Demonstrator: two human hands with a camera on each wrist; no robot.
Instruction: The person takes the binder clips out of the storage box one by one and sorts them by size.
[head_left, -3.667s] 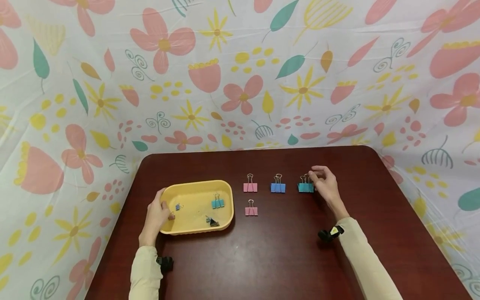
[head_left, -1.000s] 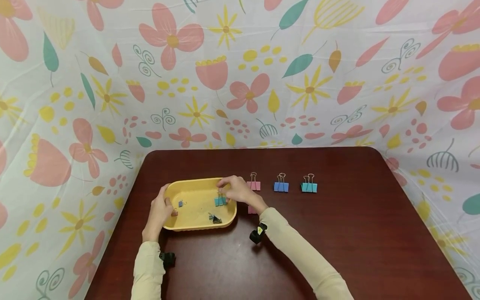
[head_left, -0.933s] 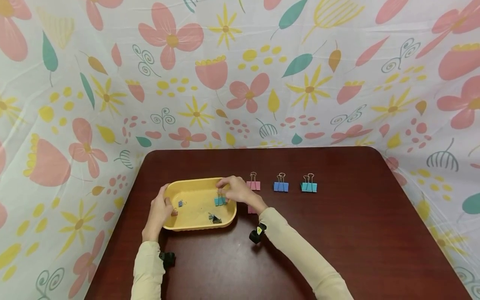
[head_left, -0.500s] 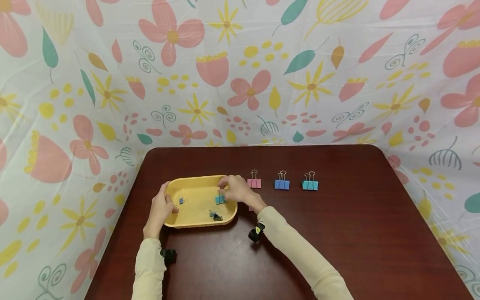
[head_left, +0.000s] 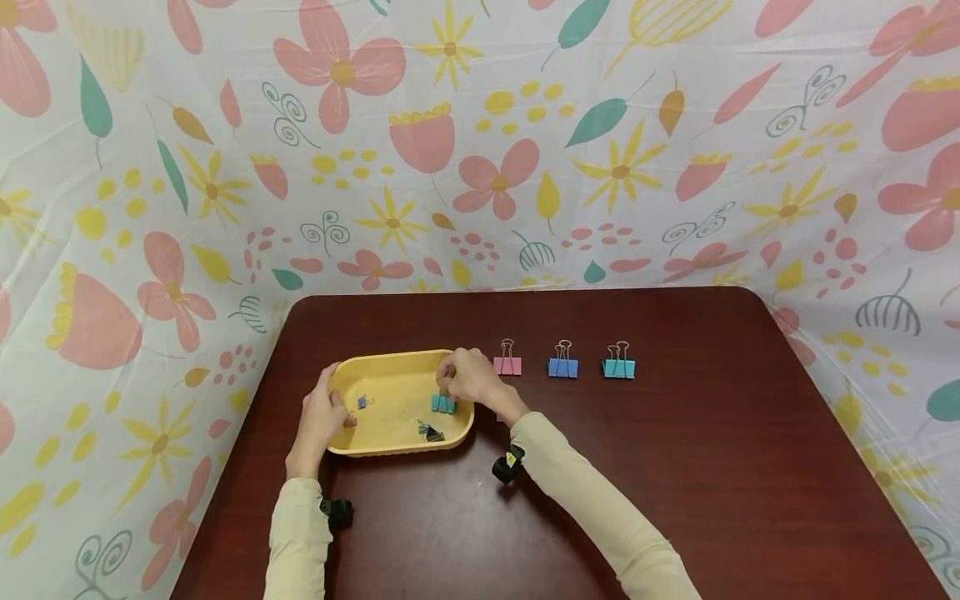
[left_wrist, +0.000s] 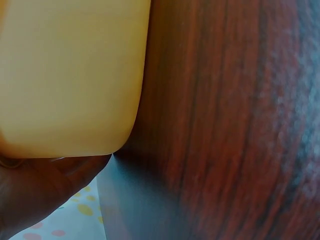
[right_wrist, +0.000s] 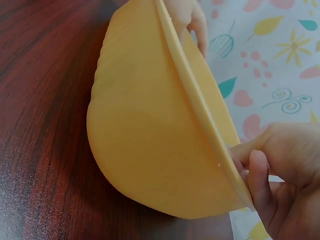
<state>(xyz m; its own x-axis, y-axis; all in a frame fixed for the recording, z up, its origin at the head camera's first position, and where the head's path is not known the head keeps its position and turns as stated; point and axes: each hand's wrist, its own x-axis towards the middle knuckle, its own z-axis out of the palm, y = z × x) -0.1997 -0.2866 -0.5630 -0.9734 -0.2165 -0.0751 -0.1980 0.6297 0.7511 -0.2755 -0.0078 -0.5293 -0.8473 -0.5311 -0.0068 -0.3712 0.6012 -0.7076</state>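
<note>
My left hand (head_left: 320,421) grips the left end of the yellow plastic tray (head_left: 386,364), thumb inside over the rim. In the left wrist view, part of that hand (left_wrist: 40,192) shows below the tray wall (left_wrist: 70,90). My right hand (head_left: 472,377) reaches over the tray's right end and pinches the wire handles of a teal binder clip (head_left: 443,404) inside. The right wrist view shows its fingers (right_wrist: 258,172) bent over the rim (right_wrist: 200,107); the clip is hidden there. Also in the tray are a small blue clip (head_left: 362,402), a dark clip (head_left: 432,434) and a small pinkish clip (head_left: 350,420).
A pink binder clip (head_left: 507,366), a blue one (head_left: 562,367) and a teal one (head_left: 618,368) stand in a row right of the tray. Another pink clip is almost hidden behind my right wrist. Patterned cloth (head_left: 495,200) hangs behind the dark wooden table (head_left: 675,467).
My right hand has let go of the teal clip at the row's right end and moved left into the tray. There the other teal clip has shifted slightly under its fingers. My left hand stays put.
</note>
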